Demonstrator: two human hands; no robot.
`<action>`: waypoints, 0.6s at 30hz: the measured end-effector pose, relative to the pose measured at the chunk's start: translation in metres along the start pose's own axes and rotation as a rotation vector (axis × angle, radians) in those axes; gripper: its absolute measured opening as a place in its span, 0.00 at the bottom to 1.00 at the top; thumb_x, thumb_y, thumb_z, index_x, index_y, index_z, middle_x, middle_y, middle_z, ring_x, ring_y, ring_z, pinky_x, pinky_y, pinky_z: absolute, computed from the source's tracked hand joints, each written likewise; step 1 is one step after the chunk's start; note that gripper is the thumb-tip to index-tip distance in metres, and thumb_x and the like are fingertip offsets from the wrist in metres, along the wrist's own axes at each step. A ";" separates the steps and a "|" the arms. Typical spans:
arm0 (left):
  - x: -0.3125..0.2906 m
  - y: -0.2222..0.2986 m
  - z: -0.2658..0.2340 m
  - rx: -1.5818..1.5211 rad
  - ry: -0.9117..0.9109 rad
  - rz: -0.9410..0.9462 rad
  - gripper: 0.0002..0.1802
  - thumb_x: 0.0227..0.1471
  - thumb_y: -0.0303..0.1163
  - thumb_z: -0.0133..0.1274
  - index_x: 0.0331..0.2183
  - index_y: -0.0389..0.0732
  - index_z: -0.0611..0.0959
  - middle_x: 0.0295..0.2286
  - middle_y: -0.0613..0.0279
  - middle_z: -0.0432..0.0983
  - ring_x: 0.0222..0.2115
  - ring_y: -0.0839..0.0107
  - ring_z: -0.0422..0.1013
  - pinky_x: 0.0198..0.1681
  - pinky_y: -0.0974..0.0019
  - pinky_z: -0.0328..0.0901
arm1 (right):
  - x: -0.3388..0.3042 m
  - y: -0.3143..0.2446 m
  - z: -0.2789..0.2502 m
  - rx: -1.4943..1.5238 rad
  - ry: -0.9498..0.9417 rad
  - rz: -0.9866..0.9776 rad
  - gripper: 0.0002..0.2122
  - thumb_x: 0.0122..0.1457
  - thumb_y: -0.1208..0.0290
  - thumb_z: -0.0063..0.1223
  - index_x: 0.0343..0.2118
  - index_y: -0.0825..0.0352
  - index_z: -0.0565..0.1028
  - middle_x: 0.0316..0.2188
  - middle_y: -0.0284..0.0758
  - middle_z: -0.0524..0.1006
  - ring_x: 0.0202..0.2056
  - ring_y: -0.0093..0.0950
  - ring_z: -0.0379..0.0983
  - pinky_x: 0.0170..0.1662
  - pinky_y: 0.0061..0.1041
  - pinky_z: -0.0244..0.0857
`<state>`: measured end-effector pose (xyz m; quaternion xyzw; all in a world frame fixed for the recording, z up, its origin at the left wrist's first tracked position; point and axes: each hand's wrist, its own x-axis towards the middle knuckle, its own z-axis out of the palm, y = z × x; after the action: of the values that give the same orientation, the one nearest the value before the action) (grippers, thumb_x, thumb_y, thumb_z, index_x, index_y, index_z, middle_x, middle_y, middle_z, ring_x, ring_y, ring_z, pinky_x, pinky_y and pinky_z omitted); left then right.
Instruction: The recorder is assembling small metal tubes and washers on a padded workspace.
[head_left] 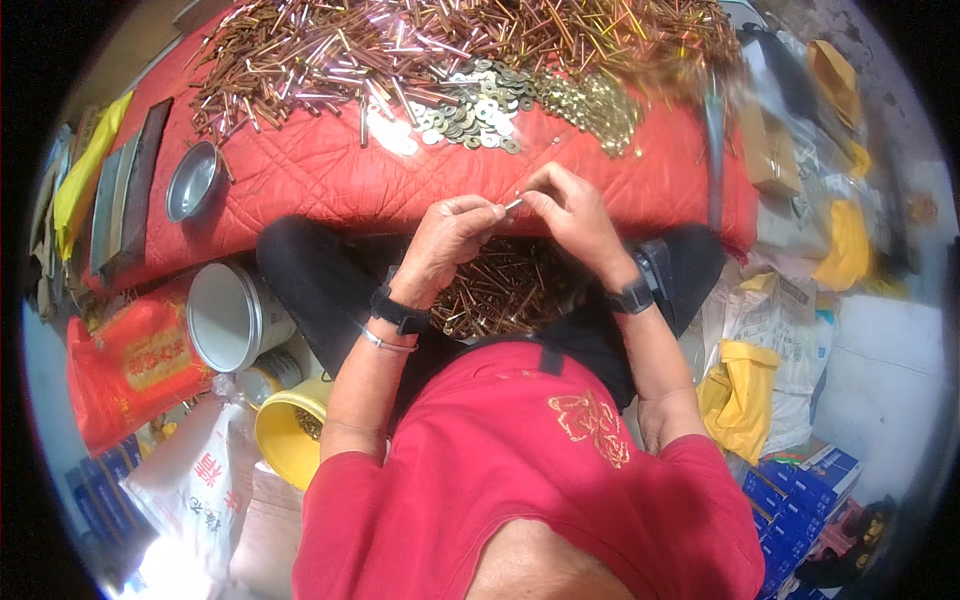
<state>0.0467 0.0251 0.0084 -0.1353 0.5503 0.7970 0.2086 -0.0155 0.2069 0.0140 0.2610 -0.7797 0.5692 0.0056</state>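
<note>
Above the near edge of the red quilted cover (330,190), my two hands meet at a short, thin metal rod (514,203). My left hand (452,235) is closed, with the rod's end sticking out past thumb and forefinger. At the rod's other end, my right hand (572,207) pinches with thumb and fingertips. Most of the rod is hidden by the fingers. Beyond the hands lie a pile of flat metal washers (470,112), a heap of small brass-coloured nuts (595,108) and a wide mound of copper-coloured rods (330,60). Many similar rods (505,285) lie below my hands, between my legs.
A metal bowl (194,182) sits on the cover's left side. To my left stand a white bucket (225,318), a yellow bucket (285,440) and a red bag (130,370). Yellow bags (742,400), a cardboard box (770,150) and blue boxes (800,500) are at right.
</note>
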 end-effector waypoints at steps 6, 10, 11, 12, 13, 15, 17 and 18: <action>0.001 0.000 -0.001 -0.035 0.007 0.025 0.08 0.51 0.34 0.55 0.28 0.39 0.81 0.17 0.76 0.64 0.12 0.89 0.52 0.14 0.80 0.43 | -0.001 0.007 0.003 -0.013 0.037 -0.004 0.15 0.60 0.64 0.52 0.21 0.69 0.68 0.16 0.31 0.64 0.21 0.19 0.59 0.25 0.25 0.57; 0.000 0.001 0.000 -0.039 -0.001 0.006 0.09 0.51 0.35 0.55 0.28 0.39 0.81 0.17 0.76 0.63 0.12 0.89 0.51 0.14 0.80 0.43 | 0.000 0.010 -0.009 0.064 -0.071 0.241 0.15 0.59 0.63 0.53 0.21 0.68 0.68 0.16 0.29 0.63 0.23 0.16 0.57 0.25 0.23 0.56; -0.001 0.000 0.000 -0.039 0.004 0.005 0.09 0.51 0.35 0.55 0.28 0.39 0.81 0.17 0.76 0.63 0.12 0.89 0.51 0.14 0.80 0.43 | -0.003 0.011 -0.007 0.036 -0.046 0.184 0.15 0.59 0.63 0.53 0.22 0.68 0.69 0.16 0.29 0.64 0.23 0.16 0.58 0.25 0.23 0.56; -0.001 0.000 0.000 -0.040 0.011 0.005 0.09 0.51 0.35 0.55 0.28 0.39 0.81 0.17 0.76 0.63 0.12 0.89 0.51 0.13 0.80 0.43 | -0.004 0.008 -0.001 0.009 -0.022 0.124 0.15 0.59 0.62 0.53 0.22 0.68 0.69 0.16 0.29 0.64 0.23 0.16 0.59 0.26 0.23 0.57; -0.001 0.000 -0.001 -0.040 0.018 0.005 0.09 0.51 0.35 0.55 0.28 0.39 0.81 0.17 0.76 0.63 0.12 0.89 0.51 0.13 0.80 0.43 | -0.004 0.006 0.002 -0.018 0.002 0.064 0.15 0.58 0.62 0.54 0.23 0.69 0.70 0.17 0.30 0.65 0.23 0.17 0.60 0.26 0.23 0.57; -0.001 0.001 -0.001 -0.028 -0.014 -0.019 0.09 0.52 0.35 0.54 0.29 0.39 0.81 0.16 0.76 0.63 0.11 0.88 0.50 0.13 0.80 0.42 | -0.003 0.010 -0.007 0.024 -0.089 0.217 0.14 0.58 0.62 0.54 0.24 0.69 0.71 0.18 0.31 0.68 0.22 0.18 0.63 0.27 0.23 0.59; -0.002 0.002 0.000 -0.022 -0.026 -0.026 0.10 0.53 0.35 0.54 0.30 0.39 0.81 0.16 0.76 0.63 0.11 0.88 0.50 0.13 0.80 0.42 | -0.005 0.014 -0.008 0.011 -0.091 0.218 0.15 0.58 0.61 0.53 0.24 0.69 0.71 0.19 0.31 0.69 0.22 0.19 0.65 0.27 0.23 0.60; -0.002 0.003 0.000 -0.022 -0.020 -0.018 0.10 0.53 0.35 0.54 0.30 0.38 0.81 0.16 0.76 0.63 0.11 0.88 0.50 0.13 0.80 0.42 | -0.004 0.010 -0.005 -0.023 -0.048 0.139 0.15 0.59 0.60 0.53 0.24 0.69 0.71 0.19 0.31 0.69 0.22 0.19 0.65 0.27 0.22 0.60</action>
<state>0.0469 0.0237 0.0114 -0.1345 0.5381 0.8025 0.2198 -0.0173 0.2149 0.0054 0.2199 -0.8024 0.5526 -0.0497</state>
